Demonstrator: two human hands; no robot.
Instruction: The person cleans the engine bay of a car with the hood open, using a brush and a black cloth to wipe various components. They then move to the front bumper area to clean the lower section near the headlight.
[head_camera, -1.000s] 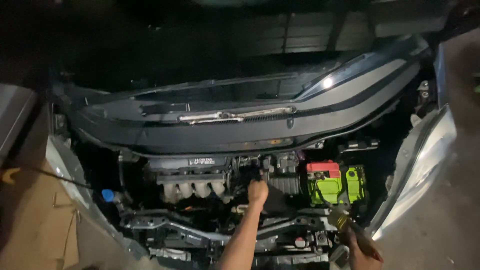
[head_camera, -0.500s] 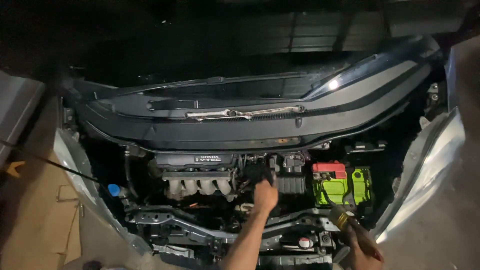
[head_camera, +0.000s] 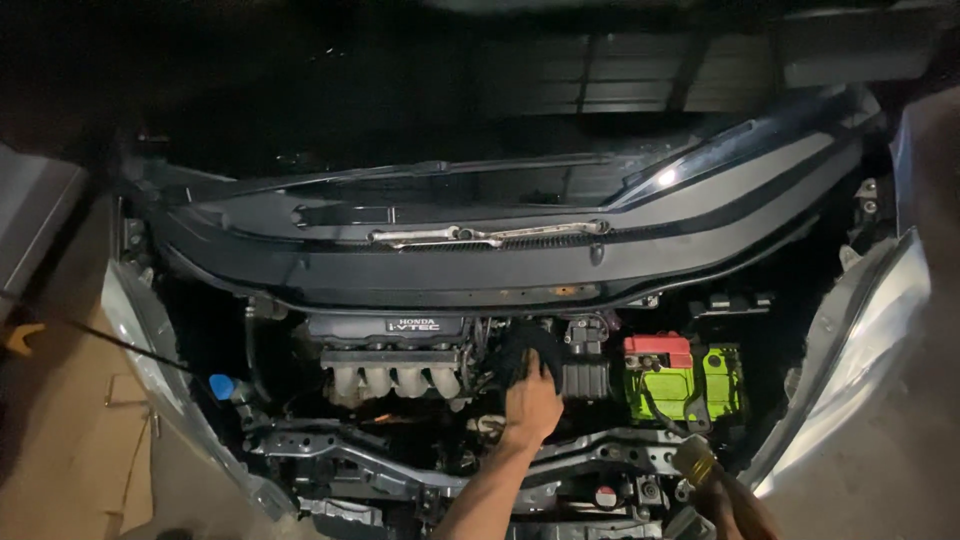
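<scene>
Left hand (head_camera: 531, 403) fingers grasping black cloth (head_camera: 527, 350) | right hand (head_camera: 738, 508) fingers clenched on brush (head_camera: 693, 460)

I count two hands: my left hand (head_camera: 531, 404) resting on one black cloth (head_camera: 527, 350), and my right hand (head_camera: 738, 508) gripping one yellowish tool (head_camera: 694, 460). I see one engine (head_camera: 392, 358) with four pale intake runners (head_camera: 394, 380), one green battery (head_camera: 683, 379), one blue cap (head_camera: 221, 386), and two wiper arms (head_camera: 488, 235).
</scene>
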